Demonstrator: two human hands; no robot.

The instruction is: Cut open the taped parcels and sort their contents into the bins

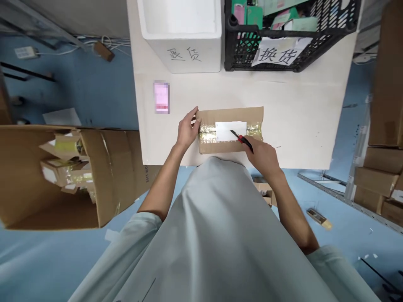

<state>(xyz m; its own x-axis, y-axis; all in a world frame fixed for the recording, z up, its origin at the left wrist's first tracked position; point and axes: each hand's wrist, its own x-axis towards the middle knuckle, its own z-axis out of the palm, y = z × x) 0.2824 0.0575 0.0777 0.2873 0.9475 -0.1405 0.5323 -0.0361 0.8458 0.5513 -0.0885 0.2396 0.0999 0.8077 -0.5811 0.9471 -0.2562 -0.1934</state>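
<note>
A flat cardboard box [231,114] sealed with shiny tape lies near the front edge of the white table. A white label [223,131] covers the middle of its top. My left hand [188,131] grips the box's left end, thumb and fingers against its edge. In my right hand [263,156] is a box cutter [244,140] with a red and black handle. Its dark blade points up and left over the label; whether the tip touches the surface I cannot tell.
At the table's back stand a white foam bin [195,52] and a black plastic crate [234,50] holding green boxes. A blurred pink item [161,97] lies at left. On the floor, a large open carton [116,167] holds several small parcels; more cartons [382,167] are stacked at right.
</note>
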